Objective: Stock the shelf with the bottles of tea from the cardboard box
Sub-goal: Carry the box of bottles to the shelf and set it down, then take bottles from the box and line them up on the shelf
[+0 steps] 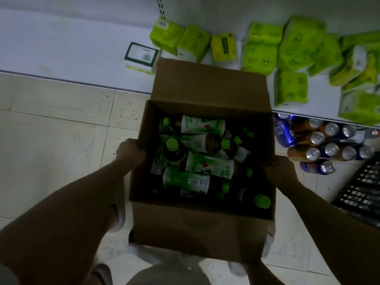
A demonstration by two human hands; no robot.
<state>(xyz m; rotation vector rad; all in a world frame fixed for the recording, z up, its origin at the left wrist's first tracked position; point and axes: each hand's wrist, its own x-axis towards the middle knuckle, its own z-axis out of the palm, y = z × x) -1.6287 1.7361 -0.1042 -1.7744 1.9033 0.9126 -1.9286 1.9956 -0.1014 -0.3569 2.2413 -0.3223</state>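
Observation:
An open brown cardboard box (202,229) is held in front of me above the tiled floor. Inside lie several tea bottles (207,163) with green caps and white-green labels, jumbled on their sides and upright. My left hand (130,152) grips the box's left wall at the rim. My right hand (280,170) grips the right wall at the rim. The far flap stands open and reaches over the edge of the white shelf (72,44).
Green tissue packs (261,48) crowd the shelf's right part, with a small white box (141,56) near the middle. Drink cans (320,142) sit on a lower level at right. A black ribbed mat (362,186) lies at far right.

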